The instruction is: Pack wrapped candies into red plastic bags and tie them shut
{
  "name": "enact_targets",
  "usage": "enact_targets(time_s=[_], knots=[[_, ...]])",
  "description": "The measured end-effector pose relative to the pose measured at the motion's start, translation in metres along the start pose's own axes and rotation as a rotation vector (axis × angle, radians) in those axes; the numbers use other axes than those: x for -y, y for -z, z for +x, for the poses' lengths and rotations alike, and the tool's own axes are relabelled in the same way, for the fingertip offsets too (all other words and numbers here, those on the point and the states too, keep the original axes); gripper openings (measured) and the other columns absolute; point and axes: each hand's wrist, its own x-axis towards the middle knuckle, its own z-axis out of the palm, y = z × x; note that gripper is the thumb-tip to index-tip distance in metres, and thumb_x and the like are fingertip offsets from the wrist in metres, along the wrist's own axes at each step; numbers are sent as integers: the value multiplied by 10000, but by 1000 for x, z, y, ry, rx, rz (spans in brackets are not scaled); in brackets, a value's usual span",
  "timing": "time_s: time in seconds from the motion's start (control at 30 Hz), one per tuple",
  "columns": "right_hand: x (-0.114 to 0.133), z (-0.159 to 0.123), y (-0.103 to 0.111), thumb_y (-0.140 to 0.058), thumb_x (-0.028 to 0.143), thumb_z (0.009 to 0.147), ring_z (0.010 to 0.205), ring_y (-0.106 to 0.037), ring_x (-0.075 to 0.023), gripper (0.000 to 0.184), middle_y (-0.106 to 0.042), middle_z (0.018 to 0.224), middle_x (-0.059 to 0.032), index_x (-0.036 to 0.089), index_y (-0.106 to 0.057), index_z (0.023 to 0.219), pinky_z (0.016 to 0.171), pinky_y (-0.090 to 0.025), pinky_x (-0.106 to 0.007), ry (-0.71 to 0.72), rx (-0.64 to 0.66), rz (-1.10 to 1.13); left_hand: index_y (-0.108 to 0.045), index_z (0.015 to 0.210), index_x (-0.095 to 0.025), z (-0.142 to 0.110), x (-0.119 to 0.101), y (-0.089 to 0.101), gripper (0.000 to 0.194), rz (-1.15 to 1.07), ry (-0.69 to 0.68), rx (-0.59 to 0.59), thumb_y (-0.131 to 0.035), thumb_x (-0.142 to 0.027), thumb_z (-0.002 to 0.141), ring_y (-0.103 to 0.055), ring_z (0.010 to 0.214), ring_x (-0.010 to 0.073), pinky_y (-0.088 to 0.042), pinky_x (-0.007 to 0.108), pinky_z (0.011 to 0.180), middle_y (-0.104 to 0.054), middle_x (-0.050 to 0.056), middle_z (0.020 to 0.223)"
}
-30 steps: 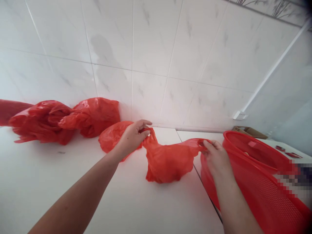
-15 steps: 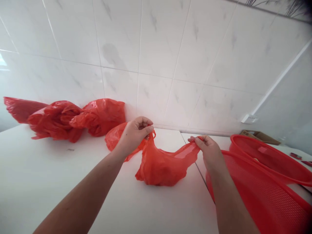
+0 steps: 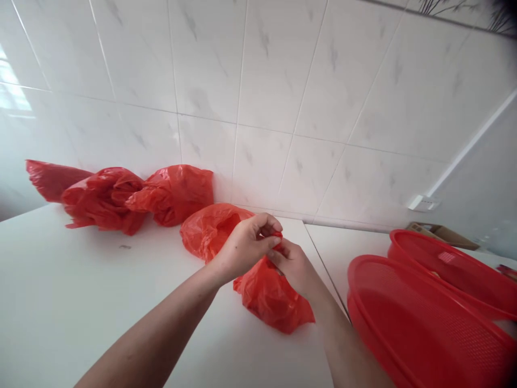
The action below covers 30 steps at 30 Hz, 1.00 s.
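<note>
A thin red plastic bag (image 3: 278, 302) rests on the white table, its top gathered between my two hands. My left hand (image 3: 252, 240) pinches the bag's handle with thumb and fingers. Close against it, my right hand (image 3: 293, 264) is closed on the bag's other handle. The fingertips of both hands meet above the bag, and part of the gathered plastic is hidden behind them. What the bag contains cannot be seen. Just behind my left hand lies another red plastic bag (image 3: 197, 231).
Several more red bags (image 3: 173, 188) line the wall at the back left. Two red plastic baskets (image 3: 363, 302) stand on the right, with a cardboard box (image 3: 448, 235) behind them. A tiled wall (image 3: 266, 161) bounds the white table (image 3: 100, 291) at the back.
My hands were apart with the bag's handles stretched between them; now they have come together, my right hand moving left. The bag's opening is drawn in. The view has shifted slightly.
</note>
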Motion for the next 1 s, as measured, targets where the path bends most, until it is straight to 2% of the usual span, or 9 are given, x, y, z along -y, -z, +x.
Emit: enact_targets(time_s=[0.13,0.27,0.37,0.47,0.6,0.7,0.8,0.9,1.0], knots=[[-3,5,-4,-542,559,822,461,-280,-62,436,-354,506,58,165,-514,639,434,-204,-218,-45,-88,-2,-557,914,-206,-11,9,-1,137,177,-174,-125,-610,-169,794,-561,857,150,-481,297,740,-580,19,912],[-7,7,-2,-477,539,862,425,-286,-66,433,-355,487,58,172,-528,639,400,-192,-217,-53,-133,120,-612,923,-210,-19,30,-1,199,416,-308,22,-703,-229,747,-527,813,153,-465,303,735,-568,23,881],[-11,4,1,-439,537,878,409,-338,-76,451,-411,477,43,177,-500,612,377,-194,-216,-73,-102,88,-632,860,-210,-21,43,-3,73,517,-337,49,-630,-169,801,-511,791,145,-446,279,705,-558,23,859],[-15,-3,10,-398,537,899,411,-376,-86,436,-502,520,22,175,-563,721,393,-245,-220,-59,-43,14,-595,758,-198,-20,49,-7,85,500,-281,0,-584,-135,814,-516,821,155,-439,292,735,-552,26,857],[-18,-15,26,-338,564,901,500,-406,-98,483,-518,624,8,179,-622,836,517,-346,-242,14,40,63,-519,778,-196,-20,58,-13,68,239,-96,-60,-530,-159,834,-512,1054,193,-421,342,873,-546,65,1138],[-17,-20,32,-351,539,887,577,-434,-118,473,-518,656,-4,177,-636,787,590,-375,-261,9,78,-31,-471,796,-200,-19,64,-18,65,108,55,17,-464,-189,860,-549,851,155,-441,289,735,-587,34,919],[-19,-19,29,-584,355,773,591,-439,-110,166,-513,676,37,213,-590,859,568,-367,-232,-30,-71,-234,-448,775,-199,-20,63,-24,95,91,132,38,-467,-237,860,-463,632,111,-382,233,589,-504,-29,695],[-25,-15,24,-559,261,749,541,-438,-116,233,-503,612,66,258,-587,980,522,-348,-231,-60,-300,-494,-455,757,-197,-20,57,-29,105,130,144,34,-508,-249,831,-444,619,102,-354,221,569,-504,-41,684],[-28,-13,21,-457,180,762,704,-565,-144,292,-637,776,24,261,-648,968,638,-421,-254,-19,-302,-509,-467,743,-200,-22,55,-32,92,201,125,36,-540,-220,796,-482,648,106,-362,221,586,-547,-46,706]])
